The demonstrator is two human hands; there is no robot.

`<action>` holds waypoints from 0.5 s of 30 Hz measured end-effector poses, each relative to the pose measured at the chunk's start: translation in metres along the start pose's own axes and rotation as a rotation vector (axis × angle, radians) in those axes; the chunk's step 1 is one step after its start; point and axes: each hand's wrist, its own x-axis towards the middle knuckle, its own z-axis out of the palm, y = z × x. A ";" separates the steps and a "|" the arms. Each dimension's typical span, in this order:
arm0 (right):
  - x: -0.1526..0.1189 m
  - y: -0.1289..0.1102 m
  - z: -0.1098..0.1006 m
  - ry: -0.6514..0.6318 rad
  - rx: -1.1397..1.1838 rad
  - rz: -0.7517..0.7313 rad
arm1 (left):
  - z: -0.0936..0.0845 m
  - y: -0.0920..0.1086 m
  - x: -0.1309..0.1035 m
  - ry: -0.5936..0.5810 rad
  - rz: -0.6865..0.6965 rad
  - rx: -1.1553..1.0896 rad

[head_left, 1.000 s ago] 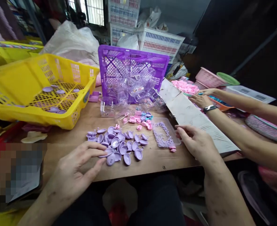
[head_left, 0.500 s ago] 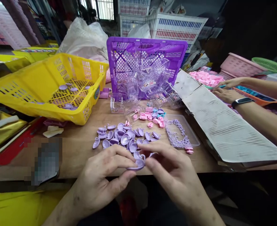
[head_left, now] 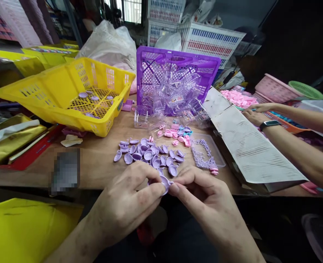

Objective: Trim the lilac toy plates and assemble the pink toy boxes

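Between my two hands, above the table's front edge, is a small purple plastic toy dish (head_left: 165, 185) with a stubby end piece. My left hand (head_left: 134, 199) is closed on its bowl, thumb in front and fingers behind. Thumb and fingertips of my right hand (head_left: 202, 195) pinch the end piece at the dish's right side; the fingers hide part of it. Just beyond lies a loose pile of similar purple dishes (head_left: 148, 155). A shallow clear tray (head_left: 219, 155) to the right carries thin purple plastic parts (head_left: 201, 157) joined in a frame shape.
A yellow basket (head_left: 106, 126) with several purple dishes stands left. Behind the pile, a tilted purple basket (head_left: 177, 54) holds clear plastic boxes (head_left: 169, 96). Pink and teal toy parts (head_left: 177, 135) lie before it. A cardboard flap (head_left: 240, 142) separates a co-worker's arms (head_left: 284, 135) at right.
My left thumb has moved up onto the dish, and both hands now meet on it. Another dish now shows on the table just beyond my fingers. The view has shifted slightly.
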 end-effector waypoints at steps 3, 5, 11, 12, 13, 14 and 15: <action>-0.003 -0.005 0.001 0.007 -0.106 -0.100 | -0.001 0.006 0.002 0.074 -0.037 -0.094; -0.006 -0.008 0.004 0.012 -0.132 -0.163 | -0.001 0.009 0.002 0.116 -0.061 -0.158; -0.012 -0.008 0.023 0.114 -0.121 -0.222 | 0.000 0.006 -0.009 0.136 0.038 -0.041; -0.009 -0.004 0.024 0.106 -0.124 -0.206 | 0.000 0.001 -0.011 0.113 0.038 -0.019; -0.004 0.002 0.022 0.081 -0.134 -0.180 | 0.000 -0.006 -0.011 0.080 0.023 0.000; 0.003 0.008 0.015 0.053 -0.156 -0.147 | 0.001 -0.016 -0.011 0.041 -0.008 0.018; 0.012 0.015 0.004 0.031 -0.192 -0.113 | 0.003 -0.027 -0.010 0.007 -0.044 0.038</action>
